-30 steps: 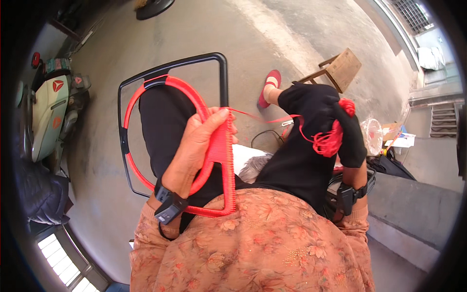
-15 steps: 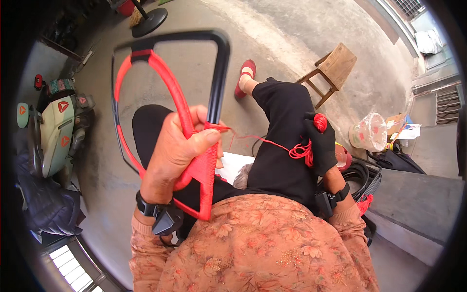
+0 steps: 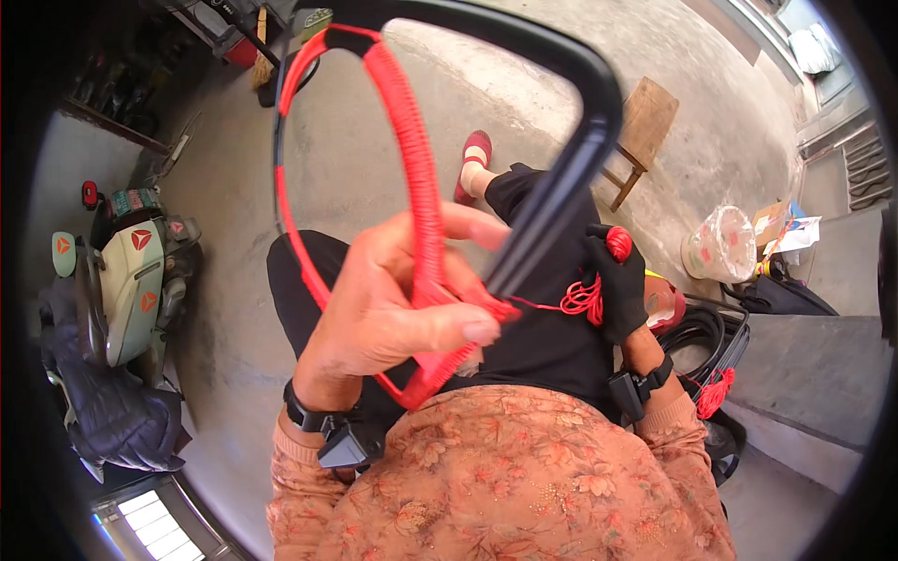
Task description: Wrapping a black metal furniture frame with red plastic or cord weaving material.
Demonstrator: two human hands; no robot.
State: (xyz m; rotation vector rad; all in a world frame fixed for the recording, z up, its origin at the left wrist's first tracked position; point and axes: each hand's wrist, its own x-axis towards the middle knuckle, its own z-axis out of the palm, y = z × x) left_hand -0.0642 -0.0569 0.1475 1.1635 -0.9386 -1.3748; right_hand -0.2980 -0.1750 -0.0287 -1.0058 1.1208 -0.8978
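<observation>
My bare left hand [image 3: 369, 304] grips a black tubular frame [image 3: 561, 178] around its red-wrapped lower part. A curved inner bar [image 3: 412, 140] of the frame is wound closely with red cord, except for a black band at its top. From the winding by my left thumb, a thin strand runs across my right thigh to a loose bundle of red cord [image 3: 582, 299] at my right hand [image 3: 619, 294]. That hand wears a black glove, rests on the thigh and closes around a ball of red cord [image 3: 618, 243]. The frame's far top edge is cut off.
A wooden stool [image 3: 645, 126] stands ahead on the concrete floor. To the right are a plastic-lined bucket [image 3: 718, 245], coiled black hose [image 3: 697, 337] and a grey ledge [image 3: 804, 374]. A scooter [image 3: 131, 299] is parked at left, with a dark padded cover [image 3: 122, 411] beside it.
My left hand has lifted the frame and swung it rightward, tilting its black bar over my right leg. The cord strand is shorter. My right hand stays on the thigh.
</observation>
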